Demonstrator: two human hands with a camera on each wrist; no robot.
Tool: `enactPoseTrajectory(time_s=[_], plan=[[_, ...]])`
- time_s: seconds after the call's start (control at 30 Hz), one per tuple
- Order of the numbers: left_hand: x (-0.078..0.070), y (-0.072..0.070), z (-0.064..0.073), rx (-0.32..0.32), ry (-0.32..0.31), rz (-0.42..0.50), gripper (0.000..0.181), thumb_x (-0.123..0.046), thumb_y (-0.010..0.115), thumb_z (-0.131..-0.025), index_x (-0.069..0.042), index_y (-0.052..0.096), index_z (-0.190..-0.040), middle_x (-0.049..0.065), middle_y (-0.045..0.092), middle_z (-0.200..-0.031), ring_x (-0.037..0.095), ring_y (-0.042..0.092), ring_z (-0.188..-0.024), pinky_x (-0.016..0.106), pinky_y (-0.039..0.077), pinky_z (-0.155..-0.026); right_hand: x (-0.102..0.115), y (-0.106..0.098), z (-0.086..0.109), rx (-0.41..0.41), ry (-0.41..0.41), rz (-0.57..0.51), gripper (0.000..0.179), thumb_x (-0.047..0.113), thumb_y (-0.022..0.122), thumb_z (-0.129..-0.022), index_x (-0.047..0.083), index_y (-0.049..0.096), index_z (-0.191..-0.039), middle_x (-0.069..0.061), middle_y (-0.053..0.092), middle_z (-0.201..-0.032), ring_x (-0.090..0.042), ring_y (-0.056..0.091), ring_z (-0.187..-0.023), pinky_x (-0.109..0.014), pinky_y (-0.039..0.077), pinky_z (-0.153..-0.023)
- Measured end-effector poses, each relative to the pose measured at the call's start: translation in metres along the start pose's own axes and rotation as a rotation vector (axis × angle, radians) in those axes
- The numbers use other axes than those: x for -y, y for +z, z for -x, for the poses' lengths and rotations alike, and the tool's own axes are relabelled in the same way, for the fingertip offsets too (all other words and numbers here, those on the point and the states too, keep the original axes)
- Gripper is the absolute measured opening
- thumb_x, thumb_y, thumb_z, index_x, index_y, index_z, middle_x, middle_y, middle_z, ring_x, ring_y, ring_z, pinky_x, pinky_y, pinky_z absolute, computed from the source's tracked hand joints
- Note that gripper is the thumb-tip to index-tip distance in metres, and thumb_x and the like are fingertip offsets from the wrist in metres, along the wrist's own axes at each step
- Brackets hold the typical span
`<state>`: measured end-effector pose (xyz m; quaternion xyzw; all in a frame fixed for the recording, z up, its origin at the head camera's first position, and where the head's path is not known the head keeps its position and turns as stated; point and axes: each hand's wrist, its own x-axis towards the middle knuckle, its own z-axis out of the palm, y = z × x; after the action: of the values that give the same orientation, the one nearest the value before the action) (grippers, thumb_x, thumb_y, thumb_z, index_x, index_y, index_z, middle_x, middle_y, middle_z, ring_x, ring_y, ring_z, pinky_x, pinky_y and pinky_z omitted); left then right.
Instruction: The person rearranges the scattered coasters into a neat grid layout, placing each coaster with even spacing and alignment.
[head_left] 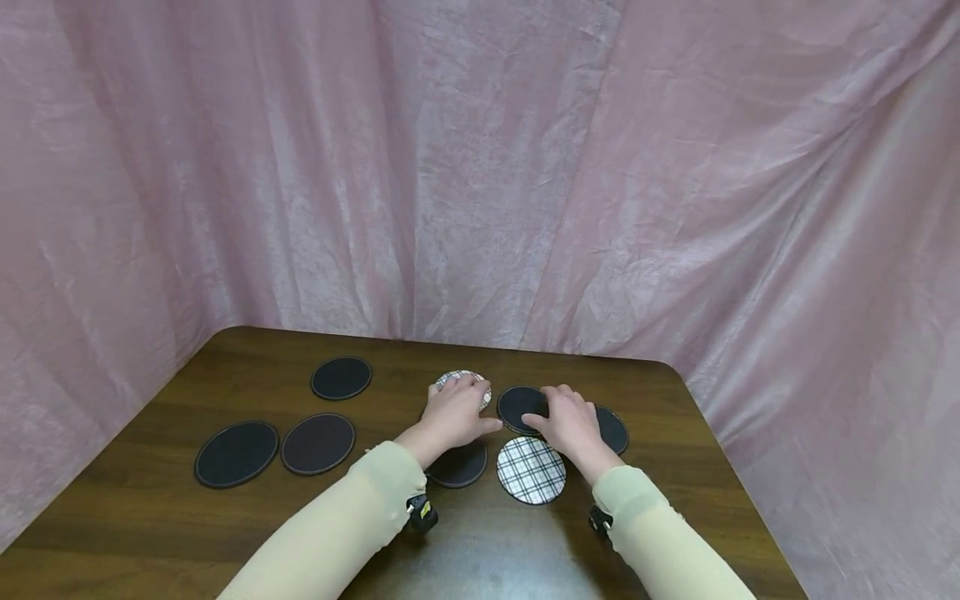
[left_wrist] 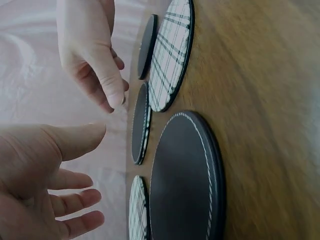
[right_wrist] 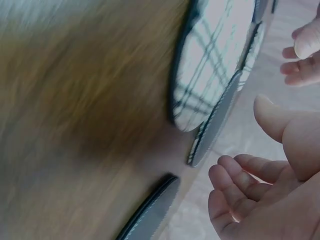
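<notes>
Coasters begin well left of the left grip (head_left: 453, 410): an outer black coaster (head_left: 236, 454), a dark brown coaster (head_left: 318, 444) just beside it, and a rear black coaster (head_left: 341, 378) farther from the person. The left grip is empty, its fingers relaxed above a far plaid coaster (head_left: 486, 398) that it partly hides, with a stitched brown coaster (head_left: 463, 467) below its wrist. Right of its thumb come a middle black coaster (head_left: 517, 407) and, nearer the person, a near plaid coaster (head_left: 531, 471). The right grip (head_left: 567, 422) also holds nothing, fingers loosely bent over the middle black coaster's right edge, and a far-right black coaster (head_left: 613, 430) shows past it. Since the coasters look thin and flat, handling them well probably calls for fingertips low at the rim, thumb opposite, tipping one edge up rather than pressing down; with the grips so near each other, moving one at a time should avoid nudging neighbours. Beneath both grips is a brown wood-grain bench (head_left: 675, 450), shiny between the forearms; beyond them a pink velvety curtain (head_left: 495, 167) hangs in folds.
</notes>
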<state>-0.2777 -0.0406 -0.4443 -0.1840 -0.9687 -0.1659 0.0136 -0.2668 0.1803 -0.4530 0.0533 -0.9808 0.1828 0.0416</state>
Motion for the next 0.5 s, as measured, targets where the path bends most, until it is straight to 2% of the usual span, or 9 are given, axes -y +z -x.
enactPoseTrajectory(time_s=[0.17,0.3,0.5], plan=[[0.013,-0.006,0.016,-0.027,0.004,-0.005,0.071,-0.050,0.086,-0.096,-0.007,0.066,-0.149,0.017,0.063,-0.149,0.041,0.054,-0.141,0.065,0.041,-0.108,0.011,-0.001,0.006,0.020,-0.020,-0.002,0.064,0.038,0.084,-0.100,-0.001,0.066,-0.147,-0.024,0.065,-0.144,-0.045,0.059,-0.134,-0.067,0.042,-0.110],[0.023,-0.008,0.028,-0.040,-0.001,-0.002,0.070,-0.048,0.087,-0.095,-0.006,0.067,-0.147,0.017,0.065,-0.143,0.040,0.057,-0.132,0.064,0.043,-0.104,0.018,0.000,0.011,0.041,-0.038,0.002,0.062,0.038,0.085,-0.098,0.001,0.068,-0.145,-0.020,0.068,-0.135,-0.042,0.062,-0.128,-0.064,0.045,-0.107],[0.033,-0.012,0.044,-0.056,-0.014,0.010,0.068,-0.047,0.087,-0.095,-0.005,0.068,-0.145,0.018,0.065,-0.142,0.040,0.058,-0.129,0.066,0.043,-0.105,0.029,0.000,0.019,0.053,-0.070,0.008,0.062,0.039,0.088,-0.096,0.002,0.070,-0.142,-0.014,0.072,-0.123,-0.038,0.066,-0.121,-0.061,0.048,-0.104]])
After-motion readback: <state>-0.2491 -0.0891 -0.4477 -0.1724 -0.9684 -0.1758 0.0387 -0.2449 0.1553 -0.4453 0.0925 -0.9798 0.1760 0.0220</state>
